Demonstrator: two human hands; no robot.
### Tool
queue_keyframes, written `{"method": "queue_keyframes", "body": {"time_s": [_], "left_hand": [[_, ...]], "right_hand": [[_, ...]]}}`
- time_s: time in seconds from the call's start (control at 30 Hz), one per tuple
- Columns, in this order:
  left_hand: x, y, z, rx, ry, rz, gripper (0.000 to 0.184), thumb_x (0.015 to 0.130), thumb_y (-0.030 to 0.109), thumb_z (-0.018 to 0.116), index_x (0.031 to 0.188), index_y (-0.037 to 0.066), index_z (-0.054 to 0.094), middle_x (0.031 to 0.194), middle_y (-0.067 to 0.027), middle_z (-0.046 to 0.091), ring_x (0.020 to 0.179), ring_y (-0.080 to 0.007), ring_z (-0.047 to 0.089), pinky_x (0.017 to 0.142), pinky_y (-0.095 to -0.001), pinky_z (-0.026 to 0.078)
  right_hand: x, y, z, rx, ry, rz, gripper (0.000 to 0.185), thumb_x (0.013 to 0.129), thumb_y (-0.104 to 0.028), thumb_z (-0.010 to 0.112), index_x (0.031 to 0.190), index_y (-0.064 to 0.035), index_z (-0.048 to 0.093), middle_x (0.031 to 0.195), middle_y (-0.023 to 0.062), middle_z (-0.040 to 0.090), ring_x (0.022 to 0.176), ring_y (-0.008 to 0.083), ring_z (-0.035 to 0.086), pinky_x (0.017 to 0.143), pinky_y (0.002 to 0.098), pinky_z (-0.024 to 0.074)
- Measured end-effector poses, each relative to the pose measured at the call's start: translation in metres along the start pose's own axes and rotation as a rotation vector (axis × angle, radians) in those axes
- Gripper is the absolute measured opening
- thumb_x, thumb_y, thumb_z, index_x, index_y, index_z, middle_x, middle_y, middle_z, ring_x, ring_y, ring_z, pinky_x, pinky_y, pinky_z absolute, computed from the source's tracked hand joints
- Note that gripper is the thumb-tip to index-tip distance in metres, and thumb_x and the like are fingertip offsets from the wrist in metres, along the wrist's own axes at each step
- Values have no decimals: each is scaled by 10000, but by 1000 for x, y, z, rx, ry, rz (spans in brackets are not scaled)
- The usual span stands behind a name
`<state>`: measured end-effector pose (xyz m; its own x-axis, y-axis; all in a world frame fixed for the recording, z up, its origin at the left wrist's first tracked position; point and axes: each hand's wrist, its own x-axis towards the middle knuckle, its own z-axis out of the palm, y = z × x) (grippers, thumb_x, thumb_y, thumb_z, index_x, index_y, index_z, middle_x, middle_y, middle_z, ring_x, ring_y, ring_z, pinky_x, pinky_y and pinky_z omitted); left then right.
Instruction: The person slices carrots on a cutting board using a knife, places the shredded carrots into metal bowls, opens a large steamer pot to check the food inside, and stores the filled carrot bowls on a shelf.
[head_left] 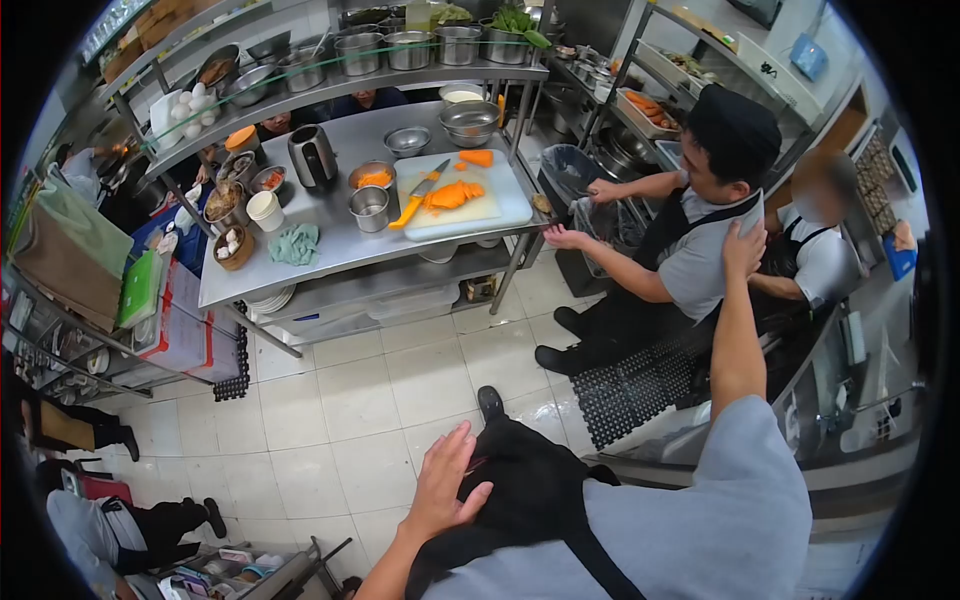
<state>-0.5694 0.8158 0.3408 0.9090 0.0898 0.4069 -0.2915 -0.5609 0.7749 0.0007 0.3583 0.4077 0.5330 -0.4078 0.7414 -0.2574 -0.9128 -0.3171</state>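
Indoors, pale tiled floor, steel worktable, right hand at co-worker's shoulder.

It is bright here, and the floor shines. Lines bend near the black edges. One person's head looks smudgy.

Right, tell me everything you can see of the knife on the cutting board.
The knife has a grey, metallic-looking blade and an orange-yellow handle. It lies slantwise on the left part of the white cutting board, its tip pointing toward the board's far edge and its handle at the left edge. Orange-coloured slices lie close beside it. Nobody holds it.
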Motion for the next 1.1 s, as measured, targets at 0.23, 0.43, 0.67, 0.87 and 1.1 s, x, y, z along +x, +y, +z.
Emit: {"method": "queue_keyframes", "body": {"time_s": [0.23,0.43,0.67,0.87,1.1], "left_hand": [[30,-8,11,7,-37,-89,726,864,193,765,1486,-22,457,1520,-255,496,1350,-413,535,1105,-489,429],[108,-24,38,19,-113,-111,723,863,192,768,1486,-15,465,1518,-242,508,1343,-394,553,1085,-456,448],[245,-40,95,-7,-341,-83,597,905,197,739,1447,42,544,1433,-176,602,1269,-344,612,1038,-414,485],[361,-47,154,4,-625,14,402,960,209,704,1349,120,652,1195,-75,734,1064,-265,705,909,-381,532],[425,-66,205,0,-672,167,349,996,268,659,1316,128,667,1123,-79,745,970,-273,717,820,-383,548]], "right_hand": [[-2,-7,-22,45,-56,41,765,928,-562,625,1548,-170,409,1530,174,457,1389,430,457,1130,555,386],[39,6,2,190,-73,-66,790,870,-459,744,1495,-85,439,1459,227,487,1364,417,473,1110,512,414],[53,-15,-18,392,-151,18,798,834,-306,787,1490,-35,423,1414,227,512,1340,425,490,1113,485,414],[74,-12,-33,392,-254,-29,823,817,-250,770,1524,-24,416,1457,213,517,1367,382,503,1137,437,398],[100,25,-49,789,-582,-11,852,794,-230,724,1553,-5,409,1499,164,534,1401,265,484,1183,364,325]]}}
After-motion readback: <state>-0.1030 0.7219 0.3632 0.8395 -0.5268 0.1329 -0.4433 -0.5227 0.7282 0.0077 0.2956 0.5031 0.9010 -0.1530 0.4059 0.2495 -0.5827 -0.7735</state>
